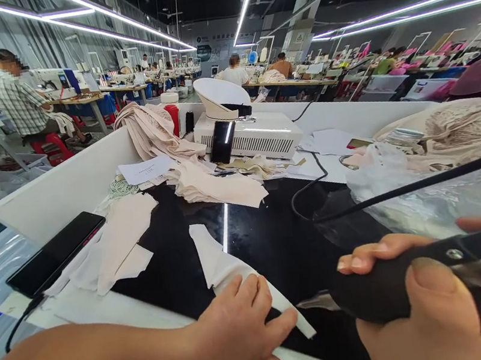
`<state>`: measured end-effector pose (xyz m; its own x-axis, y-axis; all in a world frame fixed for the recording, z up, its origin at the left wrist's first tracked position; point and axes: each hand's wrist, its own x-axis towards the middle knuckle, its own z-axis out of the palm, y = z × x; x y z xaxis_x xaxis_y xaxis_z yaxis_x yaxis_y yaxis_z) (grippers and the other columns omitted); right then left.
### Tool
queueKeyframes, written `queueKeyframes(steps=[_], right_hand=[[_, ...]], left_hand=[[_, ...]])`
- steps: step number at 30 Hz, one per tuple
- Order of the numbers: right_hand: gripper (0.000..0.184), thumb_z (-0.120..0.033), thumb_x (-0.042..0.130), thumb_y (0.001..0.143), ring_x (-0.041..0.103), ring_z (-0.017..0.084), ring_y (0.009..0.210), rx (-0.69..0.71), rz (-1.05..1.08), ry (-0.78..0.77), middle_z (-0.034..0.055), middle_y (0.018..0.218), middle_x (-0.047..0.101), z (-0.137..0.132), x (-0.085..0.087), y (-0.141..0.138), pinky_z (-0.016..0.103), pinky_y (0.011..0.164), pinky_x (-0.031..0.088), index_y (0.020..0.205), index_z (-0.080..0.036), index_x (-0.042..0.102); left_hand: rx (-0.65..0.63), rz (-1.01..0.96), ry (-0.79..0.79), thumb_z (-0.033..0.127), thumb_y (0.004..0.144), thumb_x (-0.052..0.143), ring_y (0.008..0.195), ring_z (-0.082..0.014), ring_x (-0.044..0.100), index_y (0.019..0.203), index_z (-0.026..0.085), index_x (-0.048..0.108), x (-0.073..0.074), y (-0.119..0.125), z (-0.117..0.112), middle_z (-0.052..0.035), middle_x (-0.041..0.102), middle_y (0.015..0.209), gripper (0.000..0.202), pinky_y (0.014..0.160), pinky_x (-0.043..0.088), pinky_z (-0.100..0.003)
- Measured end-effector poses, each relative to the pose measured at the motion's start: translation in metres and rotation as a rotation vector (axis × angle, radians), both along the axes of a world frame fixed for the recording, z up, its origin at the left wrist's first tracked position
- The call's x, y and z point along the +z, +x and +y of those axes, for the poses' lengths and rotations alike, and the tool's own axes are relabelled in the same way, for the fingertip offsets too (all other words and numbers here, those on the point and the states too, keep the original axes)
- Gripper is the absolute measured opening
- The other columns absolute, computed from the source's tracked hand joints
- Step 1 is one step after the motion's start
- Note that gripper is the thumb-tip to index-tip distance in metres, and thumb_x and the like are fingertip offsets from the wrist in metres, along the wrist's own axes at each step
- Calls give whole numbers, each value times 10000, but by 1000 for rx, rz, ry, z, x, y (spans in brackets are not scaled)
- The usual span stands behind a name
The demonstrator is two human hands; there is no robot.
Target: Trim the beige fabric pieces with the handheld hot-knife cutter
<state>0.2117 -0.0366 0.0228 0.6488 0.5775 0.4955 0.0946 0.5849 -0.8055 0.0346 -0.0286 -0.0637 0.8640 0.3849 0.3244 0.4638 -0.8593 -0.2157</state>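
My left hand presses down on a narrow, pale fabric piece on the glossy black tabletop. Its fingers are bent over the cloth, near the table's front edge. In my right hand is a thick black hand-held tool with a pointed metal tip. That tip lies close to the right edge of the fabric piece; whether it touches, I cannot tell. A stack of similar cream fabric pieces rests farther back, and more cut pieces lie at the left.
A white vented box stands at the back with a phone leaning on it. Another black phone lies left. A black cable crosses the right side, above a clear plastic bag. White boards edge the table.
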Motion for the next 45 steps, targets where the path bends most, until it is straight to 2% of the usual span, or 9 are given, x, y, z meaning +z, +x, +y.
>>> queueKeyframes(steps=[3,6,14,18,25,34,39,41,45], right_hand=[[534,-302,952,695,618,226,504,-13,24,40,-97,698,705,11,4,-4,413,524,589,1149,-311,671],[494,-276,916,694,613,214,454,-18,5,77,-93,676,717,17,2,-8,383,470,559,1123,-287,672],[475,-260,917,715,615,201,455,-10,16,50,-105,662,710,20,0,-12,368,480,572,1119,-287,669],[483,-301,921,728,614,198,457,-5,27,73,-113,665,693,25,0,-13,377,485,584,1142,-293,672],[506,-306,946,744,655,179,482,51,21,69,-101,715,724,32,-7,-16,326,486,589,1164,-286,664],[486,-312,922,775,647,176,486,83,24,128,-100,714,728,41,-5,-18,326,516,581,1186,-286,664],[453,-351,953,795,645,155,514,79,-3,70,-102,734,718,44,-13,-18,331,569,595,1117,-271,643],[440,-361,955,801,644,152,520,55,-4,47,-104,741,715,44,-15,-19,334,578,596,1091,-268,637],[505,-381,970,785,647,167,505,30,-8,53,-102,730,723,39,-14,-20,347,564,599,1165,-262,660]], left_hand=[[-6,-7,3,885,1042,621,1301,-363,766,1515,186,664,0,0,0,-236,790,1398,845,1078,599,-449],[-3,-9,-2,880,1035,640,1289,-360,765,1504,183,672,2,0,-1,-229,790,1397,842,1079,598,-443],[-16,-34,-30,864,1025,678,1265,-348,756,1468,179,696,5,-2,0,-207,792,1360,816,1098,589,-440],[-31,-45,-57,844,1027,693,1232,-351,752,1447,182,710,5,-3,2,-211,792,1347,784,1095,586,-453],[-43,-67,-79,835,1000,733,1292,-357,727,1477,188,684,4,-4,3,-231,774,1371,806,1145,568,-464],[-77,-60,-143,814,1005,747,1329,-363,722,1520,192,675,2,-7,7,-225,760,1384,811,1177,569,-496],[-89,-72,-156,784,1011,769,1351,-373,706,1509,205,702,1,-9,9,-228,755,1396,768,1191,571,-507],[-99,-73,-191,773,1008,782,1321,-362,713,1500,207,710,2,-10,11,-216,761,1379,754,1186,577,-501],[-111,-133,-282,732,1051,764,1271,-326,734,1513,196,691,6,-14,14,-184,757,1377,712,1149,614,-440]])
